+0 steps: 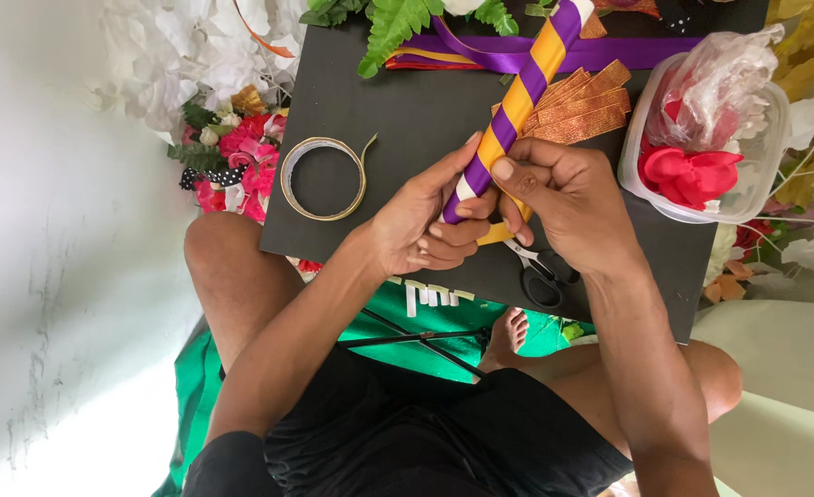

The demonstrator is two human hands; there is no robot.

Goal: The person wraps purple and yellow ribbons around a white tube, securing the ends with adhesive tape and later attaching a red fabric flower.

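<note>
Both hands — left hand (pixel 425 221), right hand (pixel 563 202) — grip the striped stick (pixel 517 92) above the black board (pixel 407 120); scissors (pixel 540 271) lie beneath at its near edge, tape roll (pixel 322 179) near its left edge.

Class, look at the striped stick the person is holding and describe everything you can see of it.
The stick is a long rod wrapped in spiralling purple and yellow-orange ribbon, satin-looking, with a white band near its lower end. It slants from the top edge down over the black board. The left hand grips its lower end; the right hand pinches it just above.
</note>
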